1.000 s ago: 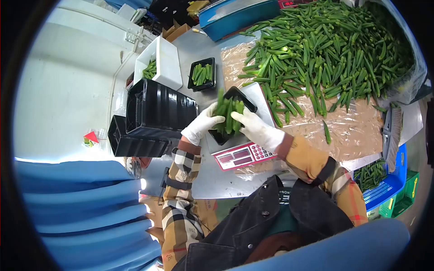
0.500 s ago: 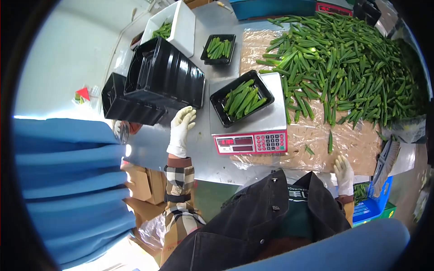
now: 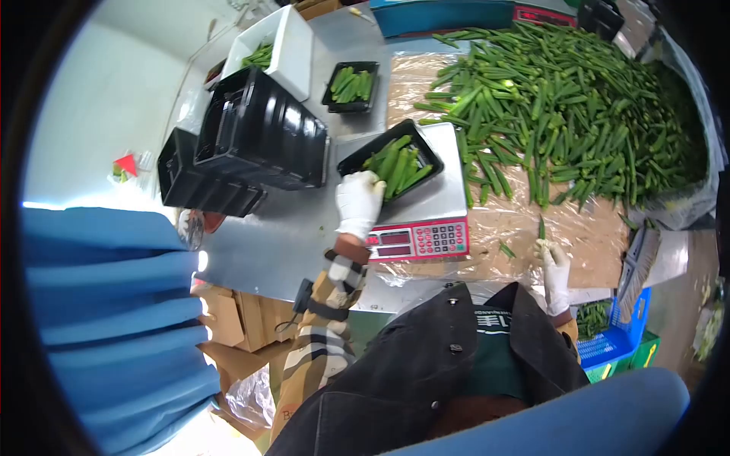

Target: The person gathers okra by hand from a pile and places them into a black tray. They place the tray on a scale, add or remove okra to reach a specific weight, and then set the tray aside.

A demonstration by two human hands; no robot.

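Left hand (image 3: 359,204), gloved, is curling at the rim of the black tray (image 3: 423,147) on the scale (image 3: 449,190), closure indiscernible; right hand (image 3: 555,280) is pinching one okra pod (image 3: 541,229); pressing on the rim could tip the tray.

The left hand (image 3: 359,202) touches the black tray (image 3: 391,161) of okra on the scale (image 3: 422,238), at the tray's seven o'clock. The right hand (image 3: 553,267), at the scale's four o'clock, has its fingertips at a loose pod (image 3: 541,227). From the scale, the okra pile (image 3: 566,114) lies at two o'clock, a smaller tray (image 3: 351,108) at eleven
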